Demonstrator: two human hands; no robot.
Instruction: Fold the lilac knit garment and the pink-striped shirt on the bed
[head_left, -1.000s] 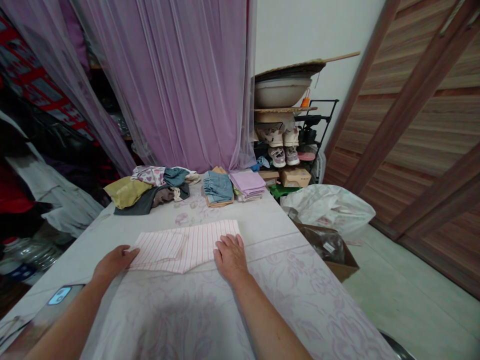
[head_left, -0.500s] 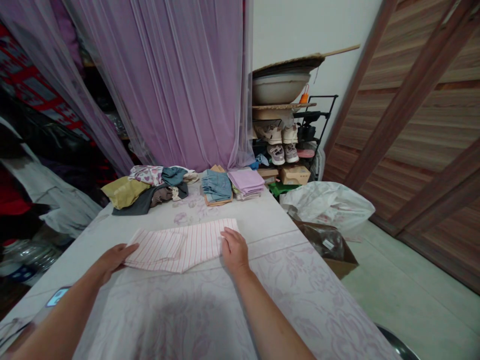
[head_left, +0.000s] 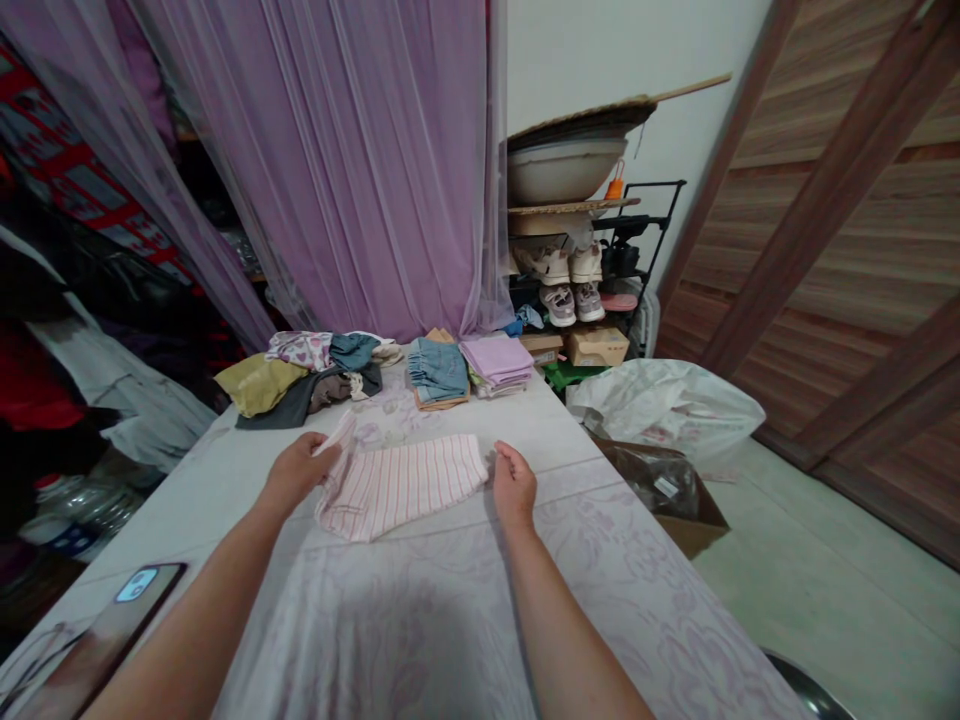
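Note:
A pair of pink-and-white striped pants [head_left: 409,485] lies folded lengthwise on the patterned bedsheet in front of me. My left hand [head_left: 300,468] pinches its left end, between thumb and fingers, and holds that folded part up off the sheet. Just past the right edge of the pants is my right hand [head_left: 515,487], its fingers curled together and nothing visible in them. A narrow gap seems to separate this hand from the cloth.
Behind the pants lie a loose heap of clothes [head_left: 300,385], folded denim [head_left: 437,370] and a lilac folded stack [head_left: 496,362]. A phone [head_left: 127,625] rests by my left forearm. Beyond the bed's right edge are a white plastic bag [head_left: 667,405], an open carton [head_left: 701,520] and a shoe rack [head_left: 660,235].
My left hand has moved right and up, lifting the left end of the pants. My right hand has come off the cloth to the right, fingers now curled.

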